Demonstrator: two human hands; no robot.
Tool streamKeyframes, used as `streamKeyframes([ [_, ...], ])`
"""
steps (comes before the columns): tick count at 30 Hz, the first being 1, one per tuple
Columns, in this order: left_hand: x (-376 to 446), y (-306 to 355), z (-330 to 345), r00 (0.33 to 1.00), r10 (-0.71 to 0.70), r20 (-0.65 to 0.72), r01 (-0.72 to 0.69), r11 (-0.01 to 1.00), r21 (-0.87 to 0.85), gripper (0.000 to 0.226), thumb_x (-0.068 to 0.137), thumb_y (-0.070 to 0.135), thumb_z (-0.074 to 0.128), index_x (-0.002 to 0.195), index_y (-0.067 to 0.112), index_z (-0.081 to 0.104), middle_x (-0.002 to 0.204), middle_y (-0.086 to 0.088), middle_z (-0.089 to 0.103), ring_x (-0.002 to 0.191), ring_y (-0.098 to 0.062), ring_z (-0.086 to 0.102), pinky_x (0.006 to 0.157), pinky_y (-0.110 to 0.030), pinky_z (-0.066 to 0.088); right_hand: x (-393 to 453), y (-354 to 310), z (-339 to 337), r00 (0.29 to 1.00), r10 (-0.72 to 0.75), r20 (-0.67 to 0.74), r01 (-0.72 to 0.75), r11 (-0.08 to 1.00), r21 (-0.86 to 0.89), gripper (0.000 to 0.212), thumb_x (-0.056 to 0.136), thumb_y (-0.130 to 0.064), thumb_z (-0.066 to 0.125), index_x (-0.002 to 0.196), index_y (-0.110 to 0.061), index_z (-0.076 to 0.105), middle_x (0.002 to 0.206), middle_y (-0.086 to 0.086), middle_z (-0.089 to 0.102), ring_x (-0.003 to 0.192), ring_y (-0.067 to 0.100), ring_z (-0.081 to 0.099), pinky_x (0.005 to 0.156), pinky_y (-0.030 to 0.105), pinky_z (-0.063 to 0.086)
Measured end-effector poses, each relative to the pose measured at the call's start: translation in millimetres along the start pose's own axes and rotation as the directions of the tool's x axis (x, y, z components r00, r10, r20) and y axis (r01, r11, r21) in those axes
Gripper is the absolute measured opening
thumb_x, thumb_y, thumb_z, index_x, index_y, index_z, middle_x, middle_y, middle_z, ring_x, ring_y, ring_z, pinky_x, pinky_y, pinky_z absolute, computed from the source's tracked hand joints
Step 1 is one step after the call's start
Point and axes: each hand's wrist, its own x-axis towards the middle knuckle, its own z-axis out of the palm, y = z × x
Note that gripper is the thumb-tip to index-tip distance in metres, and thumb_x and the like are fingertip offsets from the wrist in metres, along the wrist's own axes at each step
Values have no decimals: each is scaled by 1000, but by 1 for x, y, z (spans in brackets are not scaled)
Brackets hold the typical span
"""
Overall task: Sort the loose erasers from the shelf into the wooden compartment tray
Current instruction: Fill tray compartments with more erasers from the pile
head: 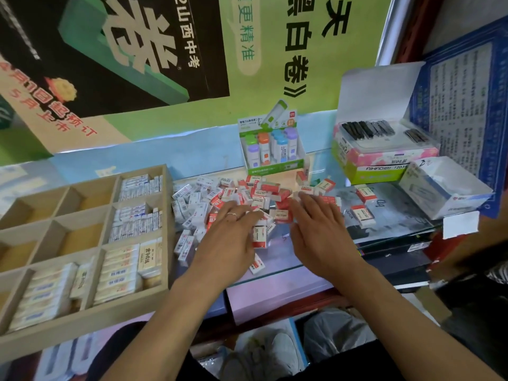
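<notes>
Red-sleeved erasers [259,199], light and firm, best pinched by their sides, lie under flat-fingered left hand [231,232] and right hand [320,224]; neither grips, wooden tray [165,171] at left.

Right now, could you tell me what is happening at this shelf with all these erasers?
A person is sorting erasers. Both hands, the left hand and the right hand, lie flat with straight fingers on the loose pile of erasers on the glass shelf. The wooden compartment tray beside the pile has its right-hand compartments filled, while several on the left are empty.
</notes>
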Motion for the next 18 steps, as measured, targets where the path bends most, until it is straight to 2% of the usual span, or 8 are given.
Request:
streamKeyframes([
  [4,10,3,2,999,51,16,-51,999,-12,62,80,-6,52,138,15,50,147,-6,42,142,-29,24,117,-30,12,17,-9,-6,985,-165,40,162,984,70,62,94,-41,18,149,-18,32,155,11,30,142,35,27,113,51,23],
  [6,10,2,7,999,40,5,-40,998,-38,61,83,-4,52,140,17,47,150,-7,39,145,-29,22,121,-35,14,24,-9,-2,973,-223,60,220,974,52,60,94,-40,20,147,-17,37,154,10,33,140,35,31,111,51,27],
  [8,5,-2,10,995,-7,-101,14,998,68,49,91,13,46,139,19,48,148,-11,41,143,-32,25,119,-46,19,27,-6,2,975,-214,55,214,977,9,56,96,-40,23,142,-16,45,149,11,41,137,34,38,108,52,32],
  [10,4,-5,6,985,-111,-133,136,970,200,53,92,41,36,141,22,44,150,-11,39,143,-33,21,118,-48,11,29,1,4,987,-154,38,154,988,-17,56,96,-42,22,138,-17,48,147,9,44,136,32,40,109,51,31],
  [12,12,-7,-4,977,-202,-66,211,952,223,70,84,60,32,145,24,35,155,-8,29,145,-31,14,118,-47,5,29,6,5,995,-96,26,97,995,-39,55,96,-43,21,134,-17,50,145,7,46,136,30,39,109,50,31],
  [14,26,-12,-11,974,-225,11,218,954,205,83,78,68,31,149,27,26,158,-6,22,146,-27,11,118,-46,4,27,10,5,998,-70,5,70,996,-63,50,97,-42,21,125,-17,54,137,6,51,131,29,43,103,47,35],
  [16,38,-10,-13,972,-214,100,188,958,218,82,80,67,35,151,28,21,159,-6,22,147,-26,11,119,-47,4,26,11,2,998,-48,-40,47,998,-33,48,97,-40,25,123,-14,55,132,9,54,126,31,47,99,46,38],
  [18,43,-2,-7,974,-165,154,123,960,252,71,85,58,34,149,30,26,156,-3,29,145,-25,18,119,-48,6,26,8,-1,995,-38,-89,40,999,26,52,97,-39,25,134,-13,51,141,14,49,132,33,43,103,47,36],
])
